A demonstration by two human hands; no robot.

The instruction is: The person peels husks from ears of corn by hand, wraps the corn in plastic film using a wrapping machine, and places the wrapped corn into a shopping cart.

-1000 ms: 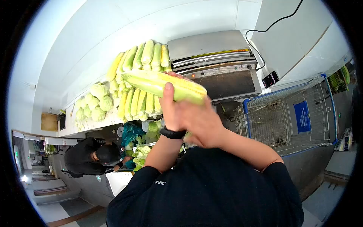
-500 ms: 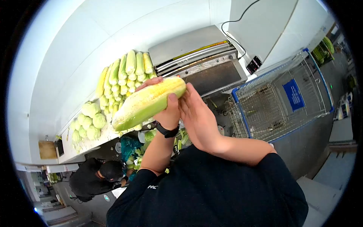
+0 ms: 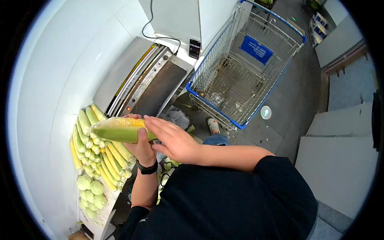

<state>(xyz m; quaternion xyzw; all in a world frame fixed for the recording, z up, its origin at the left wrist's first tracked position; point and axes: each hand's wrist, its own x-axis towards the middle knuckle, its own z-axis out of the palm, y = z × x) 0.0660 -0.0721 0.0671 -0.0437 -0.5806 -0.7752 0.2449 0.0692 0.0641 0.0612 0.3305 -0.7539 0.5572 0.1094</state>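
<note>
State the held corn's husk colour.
The husk is green, showing best in the head view.

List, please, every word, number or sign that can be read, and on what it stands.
No word or number is readable.
Blue panel on the cart: white lettering, too small.
Phone: characters on its screen, too blurred.
Black shirt: pale letters, partly hidden.
Round floor sign: green arrow, no readable words.
Packages at top right: printing too small.

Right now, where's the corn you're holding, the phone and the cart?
Held corn point(image 3: 117, 133), head view: on its green husk.
Phone point(image 3: 194, 48), head view: on its screen.
Cart point(image 3: 257, 49), head view: on its blue sign.
</note>
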